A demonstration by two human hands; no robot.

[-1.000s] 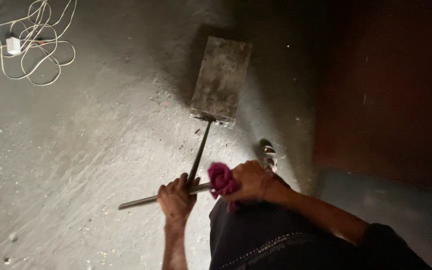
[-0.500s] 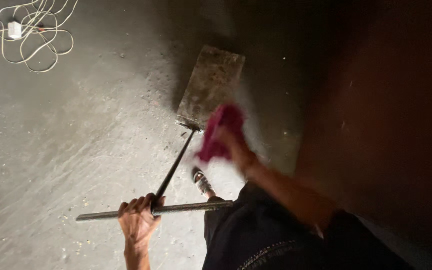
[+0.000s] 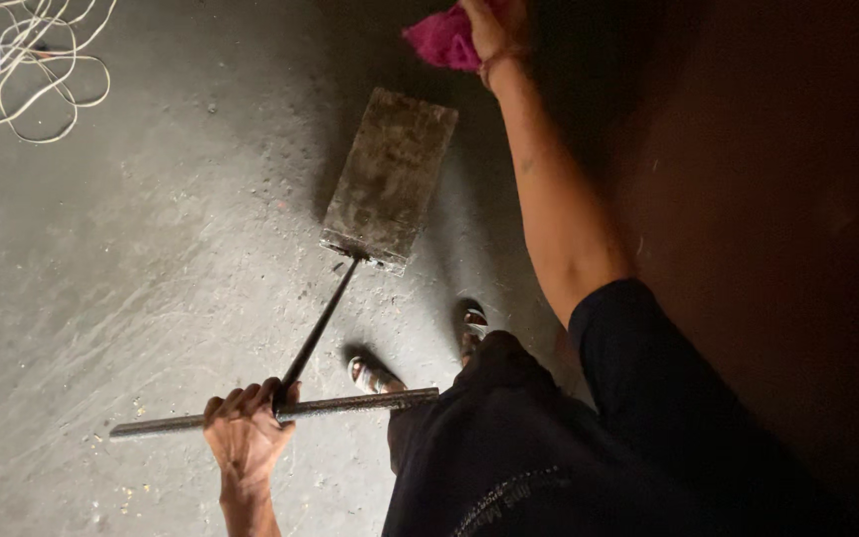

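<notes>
Dusty concrete floor under flat tamper plate, coiled cord.

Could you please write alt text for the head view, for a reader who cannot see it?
The left hand grips the crossbar of a T-handled metal tamper standing on a dusty concrete floor, while the raised right hand holds a pink cloth. White cable lies coiled nearby.

— How does the left hand sit?
— Low, arm straight out, fingers curled tight round the crossbar where the rod joins it, knuckles up.
— And the right hand?
— Raised high on a stretched, bare forearm, closed on a pink cloth, wrist slightly bent.
</notes>
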